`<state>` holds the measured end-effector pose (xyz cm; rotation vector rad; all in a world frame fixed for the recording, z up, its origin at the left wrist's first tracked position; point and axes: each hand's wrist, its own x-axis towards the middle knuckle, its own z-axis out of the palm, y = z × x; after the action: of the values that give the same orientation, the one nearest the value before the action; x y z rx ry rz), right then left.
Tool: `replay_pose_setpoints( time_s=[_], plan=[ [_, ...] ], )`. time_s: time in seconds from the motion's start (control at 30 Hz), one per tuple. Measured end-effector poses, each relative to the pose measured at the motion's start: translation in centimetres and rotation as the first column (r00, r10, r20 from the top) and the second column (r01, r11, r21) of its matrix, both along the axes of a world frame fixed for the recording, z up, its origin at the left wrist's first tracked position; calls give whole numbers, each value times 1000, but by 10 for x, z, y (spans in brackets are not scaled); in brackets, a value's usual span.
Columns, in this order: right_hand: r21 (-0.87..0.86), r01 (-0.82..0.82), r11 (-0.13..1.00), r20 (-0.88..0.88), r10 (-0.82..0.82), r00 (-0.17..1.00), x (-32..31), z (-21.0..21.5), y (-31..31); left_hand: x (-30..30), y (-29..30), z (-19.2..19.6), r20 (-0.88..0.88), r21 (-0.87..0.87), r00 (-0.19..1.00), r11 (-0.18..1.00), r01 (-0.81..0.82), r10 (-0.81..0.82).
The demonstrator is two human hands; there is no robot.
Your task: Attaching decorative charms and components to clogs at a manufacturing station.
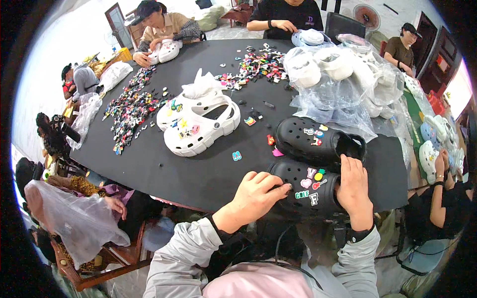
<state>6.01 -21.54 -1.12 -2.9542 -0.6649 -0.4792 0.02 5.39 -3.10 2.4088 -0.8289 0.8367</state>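
Both my hands are on the nearer black clog (297,174), which bears colourful charms, among them a pineapple, a guitar and letter shapes. My left hand (254,199) is closed at its toe, fingertips against the front edge. At the open heel end, my right hand (354,191) grips the clog, its thumb side by the opening. Just beyond lies the other black clog (297,136), with a few charms on its top. Loose charms lie close to the toes, including a pink charm (278,152) and a blue charm (237,156).
On the dark table (198,181), a pair of white clogs (198,141) stands left of the black ones. Loose charms form a left pile (131,111) and a far pile (263,67). Plastic-bagged white clogs (340,72) are heaped at far right. Several people sit around.
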Motion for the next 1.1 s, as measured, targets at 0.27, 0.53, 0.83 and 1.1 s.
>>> replay_pose_setpoints(
  time_s=[0.27, 0.53, 0.83, 1.1],
  plan=[
    [1, -4, 1000, 25, 4, 1000, 0, 0, 0, 29, -1, 2, 19, 2, 995, 995, -98, 98],
    [47, -25, 999, 39, 23, 999, 2, 0, -1, 29, 4, 6, -75, 1, 994, 997, -77, 77],
    [20, -7, 1000, 45, 6, 999, 2, 1, 0, 96, 55, -21, -291, 105, 889, 935, -338, 354],
    [48, -8, 999, 42, 6, 999, 1, -1, 1, 131, 40, -40, -519, 181, 783, 939, -292, 344]
  ],
)
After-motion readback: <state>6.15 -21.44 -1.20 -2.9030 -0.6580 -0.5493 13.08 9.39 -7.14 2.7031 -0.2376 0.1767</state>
